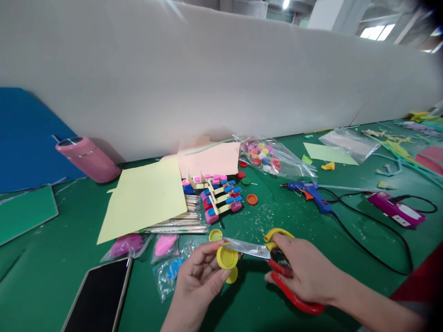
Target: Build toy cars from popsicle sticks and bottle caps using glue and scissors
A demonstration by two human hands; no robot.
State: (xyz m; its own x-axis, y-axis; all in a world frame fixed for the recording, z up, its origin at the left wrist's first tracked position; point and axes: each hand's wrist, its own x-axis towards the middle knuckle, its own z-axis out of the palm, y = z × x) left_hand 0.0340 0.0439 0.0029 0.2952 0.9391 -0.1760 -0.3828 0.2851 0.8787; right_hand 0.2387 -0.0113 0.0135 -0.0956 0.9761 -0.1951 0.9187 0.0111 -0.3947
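Note:
My left hand (202, 276) pinches a round yellow bottle cap (227, 258) between thumb and fingers, its hollow side facing me. In my right hand (304, 267) is a pair of scissors (252, 249) with one red and one yellow handle. The blades point left, and their tips lie at the upper rim of the held cap. Whether they touch it I cannot tell. One more yellow cap (215, 235) lies on the table just behind my left fingers, and another yellow disc (232, 275) shows below the held cap.
Small stick-and-clay assemblies (221, 198) stand behind my hands, near an orange cap (252, 199) and a bag of coloured caps (265, 157). A blue glue gun (311, 193) with a black cord lies right. Left are yellow paper (148, 198), a phone (98, 295) and a pink tumbler (88, 159).

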